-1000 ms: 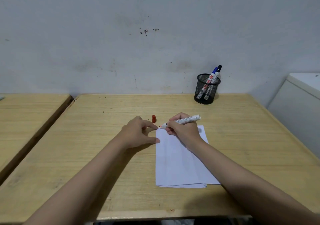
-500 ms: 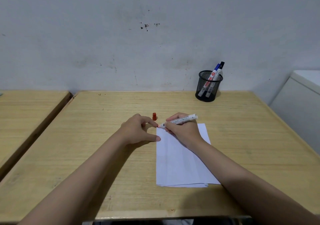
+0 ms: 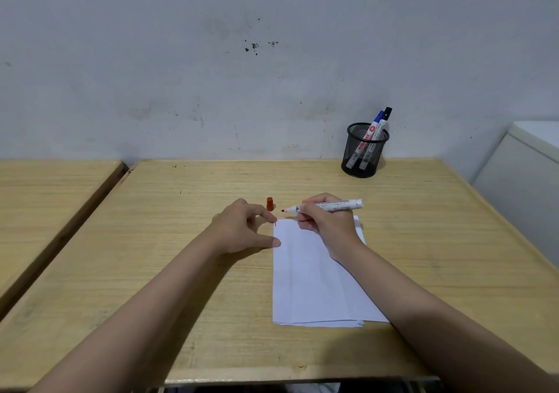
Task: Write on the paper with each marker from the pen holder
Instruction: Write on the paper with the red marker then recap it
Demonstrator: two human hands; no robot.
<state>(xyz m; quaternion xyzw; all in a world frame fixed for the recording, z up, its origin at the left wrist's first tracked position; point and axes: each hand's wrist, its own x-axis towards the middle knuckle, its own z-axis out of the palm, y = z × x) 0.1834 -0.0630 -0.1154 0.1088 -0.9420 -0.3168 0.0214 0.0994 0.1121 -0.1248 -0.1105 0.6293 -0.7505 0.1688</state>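
Note:
A white folded paper (image 3: pixel 314 283) lies on the wooden desk (image 3: pixel 423 241). My right hand (image 3: pixel 326 226) grips an uncapped red marker (image 3: pixel 329 206), its tip just above the paper's top left corner. A short red mark (image 3: pixel 275 224) shows at that corner. My left hand (image 3: pixel 242 229) rests on the desk with thumb and forefinger touching the paper's left edge. The red cap (image 3: pixel 269 204) stands upright beyond the left hand. A black mesh pen holder (image 3: pixel 364 150) at the back right holds two markers (image 3: pixel 376 126), one blue-capped and one black-capped.
A second wooden desk (image 3: pixel 45 199) sits to the left across a narrow gap. A white cabinet (image 3: pixel 526 175) stands at the right. The stained wall runs right behind both desks.
The right hand has lifted the marker tip slightly off the paper's corner, and a small red mark now shows there. The left hand stays on the paper's edge.

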